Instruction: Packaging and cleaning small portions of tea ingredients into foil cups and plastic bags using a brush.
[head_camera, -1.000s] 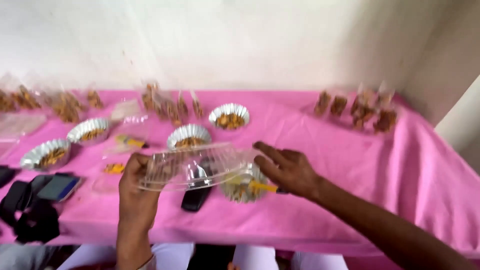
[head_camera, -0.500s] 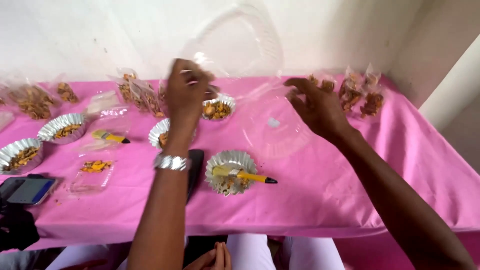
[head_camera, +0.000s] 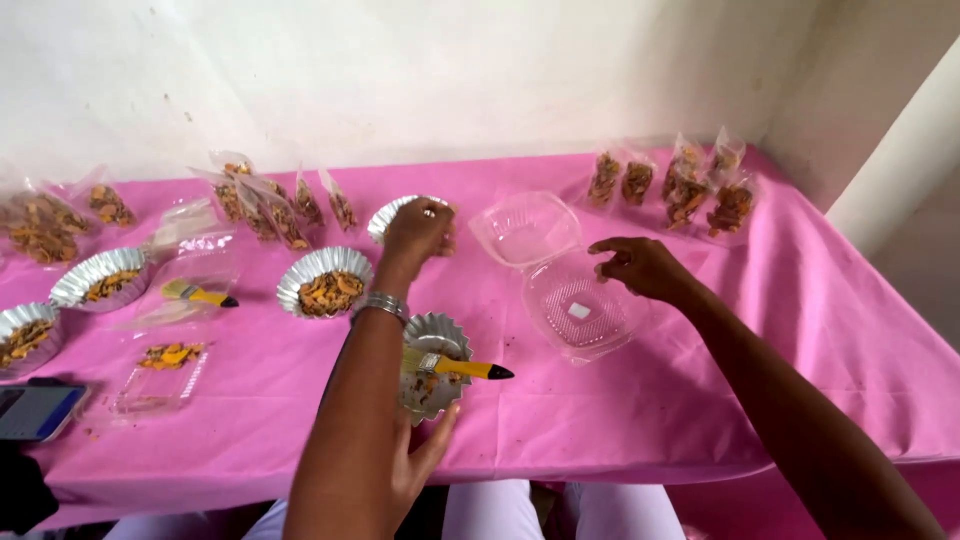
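Clear plastic clamshell box (head_camera: 565, 280) lies open on the pink table (head_camera: 700, 400), between two reaching hands.

The right hand (head_camera: 640, 267) rests on the box's lower half, fingers loosely curled, gripping nothing. The left hand (head_camera: 420, 228) hangs over a foil cup (head_camera: 388, 215) with fingers bunched; whether it holds anything I cannot tell. A yellow-handled brush (head_camera: 455, 367) lies across a nearer foil cup (head_camera: 435, 362).
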